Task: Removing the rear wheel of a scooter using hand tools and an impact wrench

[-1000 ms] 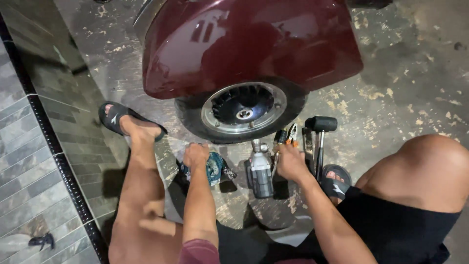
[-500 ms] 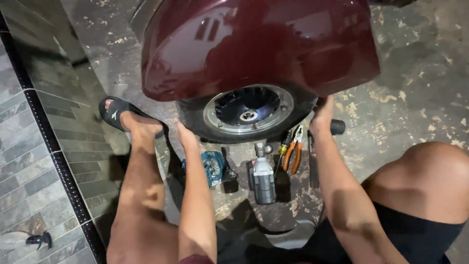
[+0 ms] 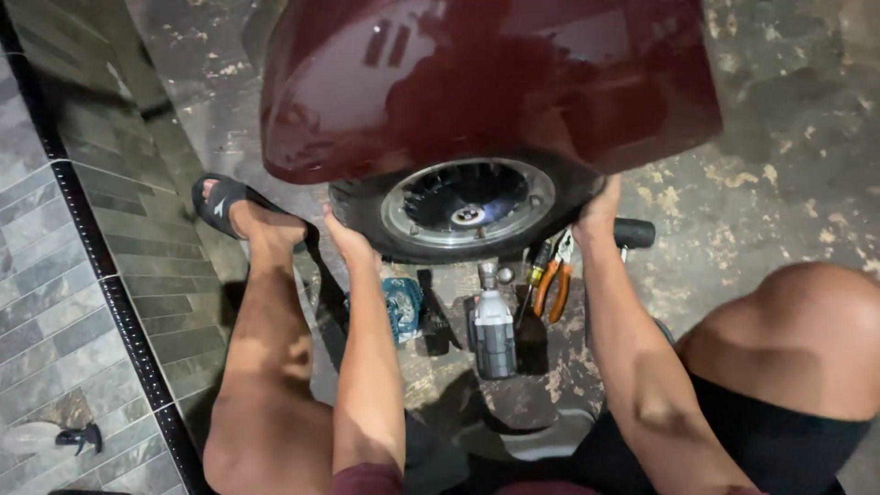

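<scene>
Both hands left the tools on the floor and went up to the tyre (image 3: 367, 220). Left hand (image 3: 346, 240) was on the teal tool (image 3: 401, 307) a second ago, now flat on the tyre's left edge. Right hand (image 3: 598, 209) was by the pliers (image 3: 553, 280) and the grey impact wrench (image 3: 493, 330), now on the tyre's right edge, just above the black mallet head (image 3: 634, 233). Camera moved closer to the tyre.
</scene>
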